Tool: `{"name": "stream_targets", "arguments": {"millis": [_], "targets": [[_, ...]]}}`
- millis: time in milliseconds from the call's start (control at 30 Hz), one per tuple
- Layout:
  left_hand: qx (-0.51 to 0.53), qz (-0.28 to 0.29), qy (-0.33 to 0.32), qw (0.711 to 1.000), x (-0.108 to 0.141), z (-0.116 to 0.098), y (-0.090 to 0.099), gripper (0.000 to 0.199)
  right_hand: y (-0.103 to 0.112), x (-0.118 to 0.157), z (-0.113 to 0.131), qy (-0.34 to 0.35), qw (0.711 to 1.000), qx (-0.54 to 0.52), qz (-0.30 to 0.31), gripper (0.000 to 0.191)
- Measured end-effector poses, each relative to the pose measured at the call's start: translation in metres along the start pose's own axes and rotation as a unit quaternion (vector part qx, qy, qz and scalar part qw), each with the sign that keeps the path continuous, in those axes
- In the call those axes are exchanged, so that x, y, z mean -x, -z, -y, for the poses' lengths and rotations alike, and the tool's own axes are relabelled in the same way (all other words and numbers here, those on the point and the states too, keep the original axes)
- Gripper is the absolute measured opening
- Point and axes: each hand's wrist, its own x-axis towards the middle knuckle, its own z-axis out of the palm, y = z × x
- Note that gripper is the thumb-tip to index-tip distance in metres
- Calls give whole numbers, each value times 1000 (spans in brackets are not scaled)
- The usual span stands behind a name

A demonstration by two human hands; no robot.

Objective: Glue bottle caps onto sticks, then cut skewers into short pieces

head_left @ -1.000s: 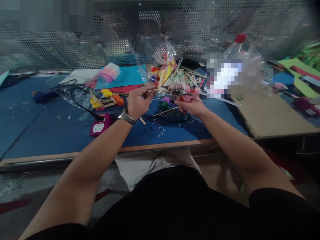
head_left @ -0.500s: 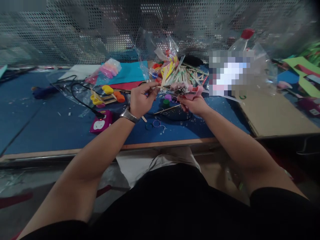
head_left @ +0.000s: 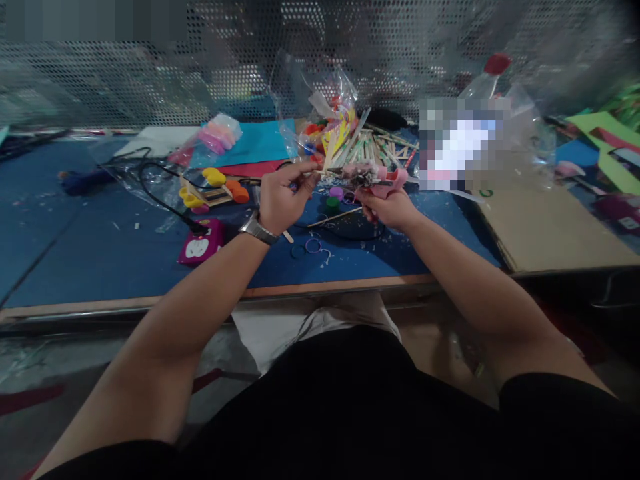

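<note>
My right hand [head_left: 393, 207] is wrapped round the handle of a pink hot glue gun [head_left: 393, 180]. Its front is covered with greyish residue, and the nozzle points left. Across from it, my left hand [head_left: 287, 197] pinches a thin wooden stick [head_left: 321, 173] between thumb and fingers. The stick's end is close to the nozzle; whether they touch I cannot tell. Below lie a purple cap [head_left: 336, 193] and a green cap [head_left: 332, 205], with a loose thin stick [head_left: 335, 218] beside them.
A pile of wooden sticks [head_left: 373, 152] lies behind my hands. On the left are a purple power adapter [head_left: 203, 243] with a black cable and a small stick frame with yellow and orange caps [head_left: 215, 195]. Cardboard [head_left: 555, 227] lies right, a red-capped bottle [head_left: 483, 87] behind.
Both hands stay almost in place, the glue gun's nozzle still near the stick. The view has shifted very slightly.
</note>
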Motion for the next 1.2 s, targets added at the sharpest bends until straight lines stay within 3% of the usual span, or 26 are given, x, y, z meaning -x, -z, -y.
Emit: {"name": "stream_targets", "arguments": {"millis": [500, 967, 1200], "targets": [[6, -4, -5, 1000, 0, 1, 0, 32, -1, 1, 4, 1, 1000, -13, 4, 66], [-6, -1, 10, 1000, 1, 1, 2, 44, -1, 1, 4, 3, 1000, -12, -9, 65], [-4, 3, -1, 1000, 0, 3, 3, 41, 0, 0, 0, 12, 1000, 3, -8, 61]]}}
